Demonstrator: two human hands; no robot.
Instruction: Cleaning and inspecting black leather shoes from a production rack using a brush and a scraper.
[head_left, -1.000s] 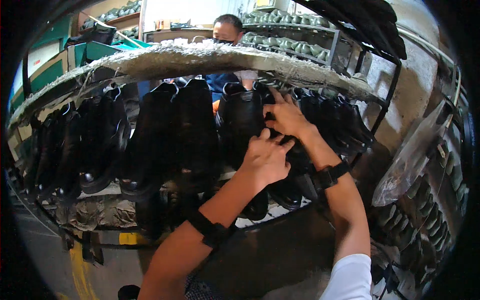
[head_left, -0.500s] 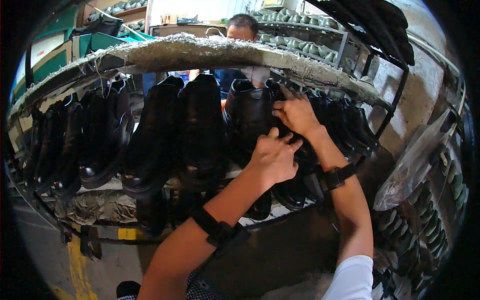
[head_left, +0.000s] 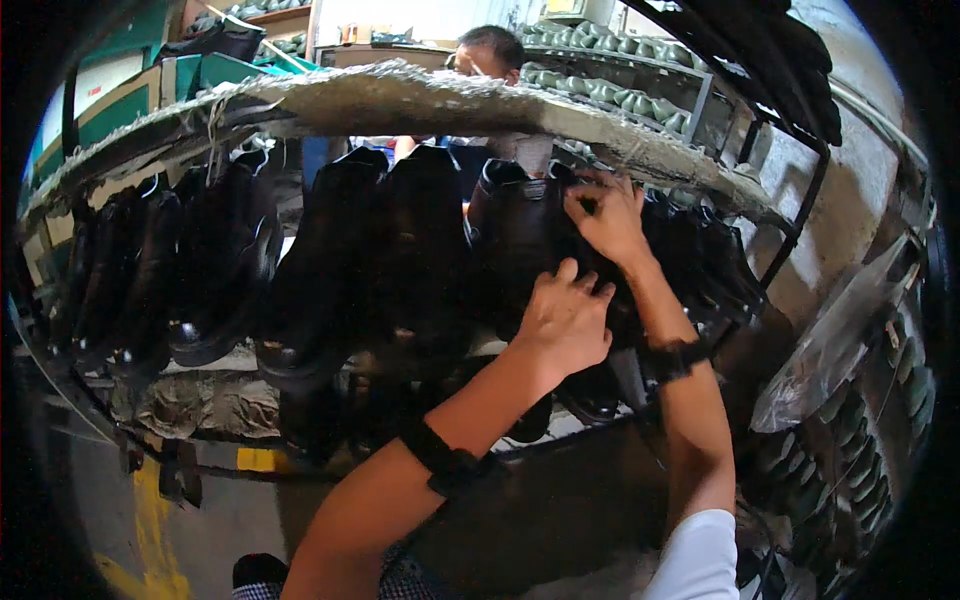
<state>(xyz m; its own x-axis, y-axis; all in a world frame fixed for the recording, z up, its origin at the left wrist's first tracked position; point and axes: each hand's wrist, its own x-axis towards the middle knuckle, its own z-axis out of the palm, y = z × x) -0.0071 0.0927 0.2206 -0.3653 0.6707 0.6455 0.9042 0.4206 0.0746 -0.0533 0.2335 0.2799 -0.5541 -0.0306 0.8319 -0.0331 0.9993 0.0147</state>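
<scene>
Black boot (head_left: 520, 235) hangs from the worn rack shelf (head_left: 420, 100), among a row of other dark boots (head_left: 220, 270). My left hand (head_left: 565, 320) presses flat against its lower side, fingers spread rather than clenched. My right hand (head_left: 605, 215) is up at the boot's top edge, fingertips curled there; it seems to be pinching the rim, though shadow hides the contact. Behind the rack stands another person (head_left: 490, 55).

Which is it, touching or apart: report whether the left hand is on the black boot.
Touching. The head view shows the left hand pressed flat against the black boot, fingers on its side.
</scene>
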